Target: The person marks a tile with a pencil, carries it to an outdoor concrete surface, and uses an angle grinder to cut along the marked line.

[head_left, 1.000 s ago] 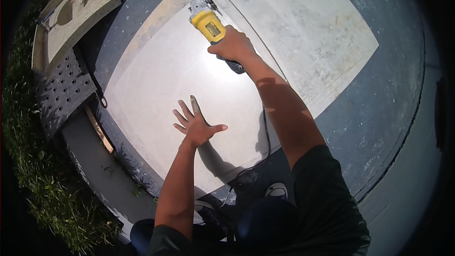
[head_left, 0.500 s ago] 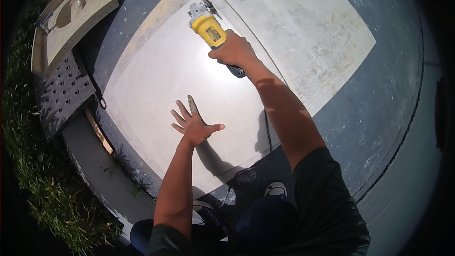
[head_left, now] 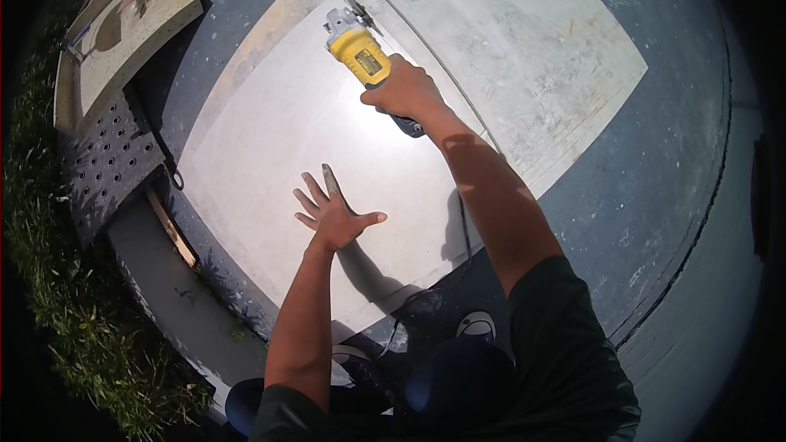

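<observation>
A yellow and black angle grinder (head_left: 361, 56) is gripped in my right hand (head_left: 407, 91), its grey head pointing away from me. The thin disc (head_left: 359, 10) stands on edge at the right of the head, beside the long edge of a pale board (head_left: 270, 106). Whether the disc touches the board, I cannot tell. My left hand (head_left: 334, 217) lies on the nearer part of that board, fingers spread and thumb out to the right, holding nothing. One finger has a dark covering or stain.
Beneath and right of the board lies a larger worn sheet (head_left: 540, 57). A cord (head_left: 466, 233) runs down toward my shoes (head_left: 476, 326). At left are a curved speckled slab (head_left: 155, 29), a perforated metal plate (head_left: 115, 155), a wood strip (head_left: 172, 225) and grass (head_left: 98, 336).
The grinder has slid slightly toward me with my right hand, and the dark line beside the board looks wider. My left hand has stayed spread in nearly the same place.
</observation>
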Available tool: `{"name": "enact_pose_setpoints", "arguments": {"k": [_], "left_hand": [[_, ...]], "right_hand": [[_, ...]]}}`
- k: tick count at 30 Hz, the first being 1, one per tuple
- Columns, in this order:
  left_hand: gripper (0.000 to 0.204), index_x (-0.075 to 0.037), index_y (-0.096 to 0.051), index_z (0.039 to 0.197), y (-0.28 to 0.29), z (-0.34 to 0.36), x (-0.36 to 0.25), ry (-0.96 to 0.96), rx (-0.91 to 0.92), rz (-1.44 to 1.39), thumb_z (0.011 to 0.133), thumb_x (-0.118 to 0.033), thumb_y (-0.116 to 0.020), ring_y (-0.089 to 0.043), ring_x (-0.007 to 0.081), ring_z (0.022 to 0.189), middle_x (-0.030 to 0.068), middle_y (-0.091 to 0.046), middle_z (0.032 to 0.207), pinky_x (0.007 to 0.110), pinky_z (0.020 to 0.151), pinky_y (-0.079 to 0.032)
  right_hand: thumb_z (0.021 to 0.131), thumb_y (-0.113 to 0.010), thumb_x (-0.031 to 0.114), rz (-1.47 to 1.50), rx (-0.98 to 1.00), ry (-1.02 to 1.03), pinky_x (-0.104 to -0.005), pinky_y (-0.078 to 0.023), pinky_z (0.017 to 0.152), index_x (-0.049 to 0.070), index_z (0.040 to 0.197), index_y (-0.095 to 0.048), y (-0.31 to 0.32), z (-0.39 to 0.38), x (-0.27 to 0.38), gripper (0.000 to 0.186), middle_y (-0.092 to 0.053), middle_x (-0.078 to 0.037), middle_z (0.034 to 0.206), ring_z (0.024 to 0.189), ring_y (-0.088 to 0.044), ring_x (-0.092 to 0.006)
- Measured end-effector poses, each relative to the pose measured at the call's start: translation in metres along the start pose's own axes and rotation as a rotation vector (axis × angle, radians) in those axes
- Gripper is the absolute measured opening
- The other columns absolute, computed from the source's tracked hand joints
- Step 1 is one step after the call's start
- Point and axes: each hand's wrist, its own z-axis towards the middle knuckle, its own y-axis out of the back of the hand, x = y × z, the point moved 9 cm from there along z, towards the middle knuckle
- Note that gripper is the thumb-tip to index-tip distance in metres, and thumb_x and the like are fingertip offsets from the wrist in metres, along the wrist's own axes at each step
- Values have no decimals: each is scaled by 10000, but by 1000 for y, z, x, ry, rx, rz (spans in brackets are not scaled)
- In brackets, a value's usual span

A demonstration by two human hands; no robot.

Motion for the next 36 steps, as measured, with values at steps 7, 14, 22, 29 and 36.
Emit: {"name": "enact_pose_setpoints", "arguments": {"k": [7, 14, 22, 29, 36], "left_hand": [[1606, -114, 149, 1599, -1, 0, 1, 5, 4, 4, 511, -655, -900, 204, 581, 1457, 293, 244, 1614, 765, 1112, 5], [1610, -123, 148, 1601, -1, 0, 0, 5, 0, 0, 504, -668, -897, 198, 584, 1457, 299, 240, 1613, 761, 1117, -4], [1615, -128, 153, 1601, -2, 4, 4, 1, -5, 2, 500, -675, -894, 204, 580, 1458, 302, 235, 1614, 758, 1119, -3], [1606, -128, 147, 1603, 3, 3, 5, 20, -10, 8, 504, -652, -901, 200, 567, 1466, 289, 230, 1621, 749, 1127, 4], [1599, -118, 132, 1606, 0, 5, 6, -7, -7, -23, 510, -697, -878, 222, 584, 1450, 311, 239, 1609, 763, 1103, 35]], "right_hand": [[649, -772, 384, 19, 25, -15, -407, -551, 888, 27, 1216, -580, -2, -3, -2, 697, -712, -187, 1099, 1024, -698, -336], [651, -774, 386, 11, 13, -11, -407, -551, 893, 25, 1218, -579, -1, -1, -3, 700, -713, -187, 1098, 1022, -699, -336], [655, -770, 385, 11, 16, -8, -407, -556, 879, 12, 1216, -576, -4, 1, -1, 701, -711, -197, 1090, 1013, -702, -335], [651, -766, 393, 18, 14, 22, -412, -556, 864, 15, 1211, -573, -7, 14, 12, 702, -711, -191, 1088, 1004, -703, -333], [649, -760, 419, 27, -7, 63, -407, -559, 861, 11, 1222, -576, -9, 40, 32, 727, -714, -179, 1082, 997, -705, -320]]}}
